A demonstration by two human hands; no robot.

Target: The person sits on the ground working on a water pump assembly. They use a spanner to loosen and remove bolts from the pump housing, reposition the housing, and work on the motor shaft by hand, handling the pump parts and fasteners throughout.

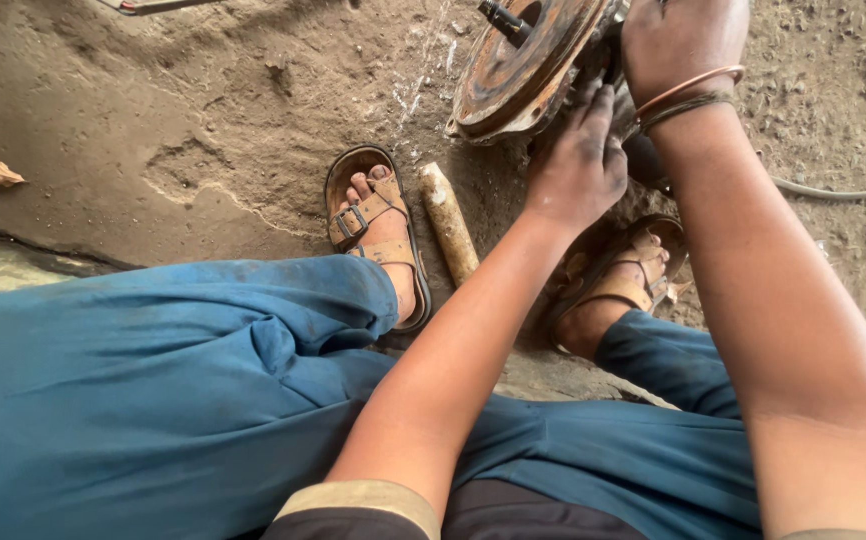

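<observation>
Head view showed the rusty round metal hub with its flanged disc point(523, 65) standing tilted on the dirt floor point(203, 120) at the top of the frame, just beyond my feet. A dark threaded stud point(501, 20) stuck out near its upper rim. My left hand point(581, 165), smeared with black grease, was pressed against the back of the hub's lower edge, fingers curled in behind it, though what they gripped there was hidden. My right hand point(678, 40), with a copper bangle and a dark band at the wrist point(691, 95), reached over the top of the same part; its fingers ran out of frame, so I could not tell whether they were closed on anything. The hands sat close together, both on the hub.

As I judged it, the work was midway: the hub was off whatever it belonged to and was being handled at its rear side, with nothing yet laid aside as finished.

A short, pale, worn wooden handle point(450, 222) lay on the ground between my brown buckled sandals point(373, 225), touching neither hand. My blue trousers point(173, 380) filled the lower frame. A grey cable point(843, 192) trailed across the dirt at right, and a dry leaf point(0, 175) lay far left.
</observation>
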